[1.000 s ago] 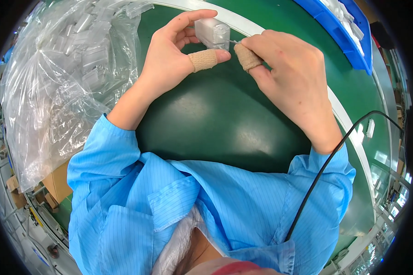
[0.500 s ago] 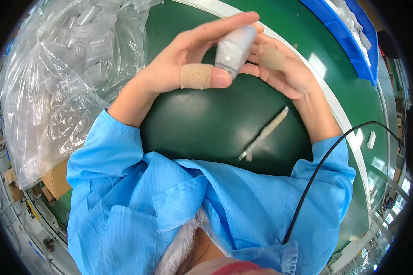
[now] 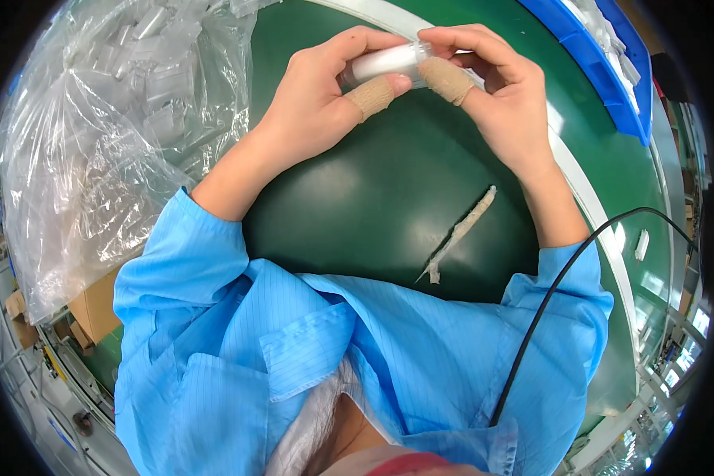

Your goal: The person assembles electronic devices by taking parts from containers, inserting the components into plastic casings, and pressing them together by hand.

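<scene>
Between both hands I hold a small white packet in clear plastic wrap point(image 3: 389, 63), lying sideways above the far part of the green table. My left hand point(image 3: 321, 91) grips its left end, the thumb along the near side and fingers behind. At its right end, the thumb and fingers of my right hand point(image 3: 500, 83) pinch the wrap. Both thumbs wear tan bandage tape. Nearer to me, a slim tool with a pale wrapped handle and a thin pointed end point(image 3: 462, 230) lies on the table, touched by neither hand.
A large clear plastic bag point(image 3: 103, 174) full of small transparent pieces stands at the left. At the far right is a blue bin point(image 3: 603, 75) holding white wrapped items. A black cable point(image 3: 543, 317) arcs past my right sleeve. A cardboard box point(image 3: 95, 311) sits below the bag.
The packet has turned from near upright to lying sideways. My right hand has swung over and closed on its right end, while my left hand has shifted along its left end.
</scene>
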Motion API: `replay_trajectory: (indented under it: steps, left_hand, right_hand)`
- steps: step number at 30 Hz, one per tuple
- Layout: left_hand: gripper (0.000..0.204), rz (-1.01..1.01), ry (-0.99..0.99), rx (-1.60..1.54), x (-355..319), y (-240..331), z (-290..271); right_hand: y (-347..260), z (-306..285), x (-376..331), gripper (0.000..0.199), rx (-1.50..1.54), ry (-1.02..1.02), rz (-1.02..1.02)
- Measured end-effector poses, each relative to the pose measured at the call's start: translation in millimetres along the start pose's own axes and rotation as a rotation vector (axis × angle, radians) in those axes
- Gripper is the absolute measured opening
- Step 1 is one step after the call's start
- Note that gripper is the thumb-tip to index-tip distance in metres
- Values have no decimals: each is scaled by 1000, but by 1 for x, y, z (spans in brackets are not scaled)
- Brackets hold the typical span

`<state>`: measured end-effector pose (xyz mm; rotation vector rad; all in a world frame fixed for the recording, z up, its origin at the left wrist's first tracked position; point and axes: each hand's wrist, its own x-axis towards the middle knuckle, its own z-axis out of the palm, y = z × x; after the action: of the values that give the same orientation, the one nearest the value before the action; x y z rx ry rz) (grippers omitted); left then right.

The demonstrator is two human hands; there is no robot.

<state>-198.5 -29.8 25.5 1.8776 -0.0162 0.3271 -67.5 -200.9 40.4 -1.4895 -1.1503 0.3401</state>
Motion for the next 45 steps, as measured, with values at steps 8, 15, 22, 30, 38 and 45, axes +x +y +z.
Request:
replay_trajectory:
  steps: [8, 15, 22, 30, 38, 45]
  left_hand:
    - [34, 64, 37, 43, -3, 3, 4]
    - [33, 41, -9, 21, -1, 0, 1]
    - [34, 106, 83, -176, 0, -5, 10]
    - [41, 582, 225, 81, 10, -16, 9]
    - [81, 319, 162, 263, -1, -2, 15]
    - [91, 250, 11, 212, -2, -6, 11]
  right_hand:
    - [-5, -6, 1, 29, -153, -88, -68]
    - [-6, -7, 1, 32, -127, -107, -15]
    - [-1, -2, 3, 36, 51, -48, 4]
    - [-10, 30, -6, 70, 918, -65, 541]
    - [4, 8, -1, 47, 477, -113, 264]
    - [-16, 16, -2, 72, -491, -53, -248]
